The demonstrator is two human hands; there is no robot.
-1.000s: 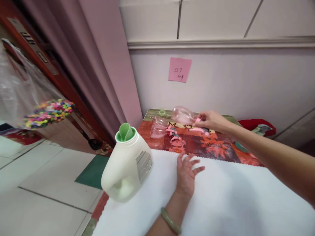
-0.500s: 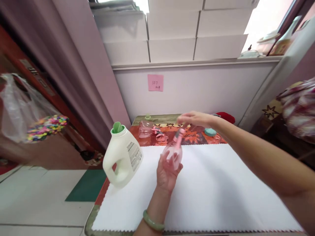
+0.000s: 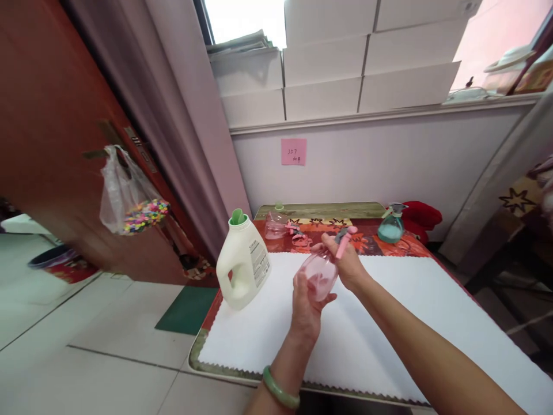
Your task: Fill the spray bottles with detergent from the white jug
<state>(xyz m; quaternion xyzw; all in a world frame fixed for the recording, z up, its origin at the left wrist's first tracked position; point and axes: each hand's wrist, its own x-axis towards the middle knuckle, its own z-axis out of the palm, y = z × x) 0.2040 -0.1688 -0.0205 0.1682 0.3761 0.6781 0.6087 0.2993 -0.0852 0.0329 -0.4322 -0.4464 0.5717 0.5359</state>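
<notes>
A clear pink spray bottle point(image 3: 320, 274) is held tilted above the white mat point(image 3: 268, 328). My left hand point(image 3: 306, 308) is wrapped round its lower body from below. My right hand point(image 3: 349, 268) grips the neck, just under the pink and grey trigger head point(image 3: 345, 235). Whether the head is fully screwed on is hidden by the fingers. Left of my hands, a cream detergent jug point(image 3: 237, 271) stands upright on the mat, with a green piece point(image 3: 238, 217) in its mouth.
Behind the mat, a second pink bottle point(image 3: 275, 226) lies beside a loose pink trigger head point(image 3: 298, 235). A small green cap point(image 3: 279, 206) sits at the table's back edge. At the back right stands a teal spray bottle point(image 3: 391, 227), near a red cloth-like item point(image 3: 421, 216).
My right hand has come down from above the table onto the pink spray bottle's neck. The camera view has shifted left, and the teal bottle behind my arm now shows fully.
</notes>
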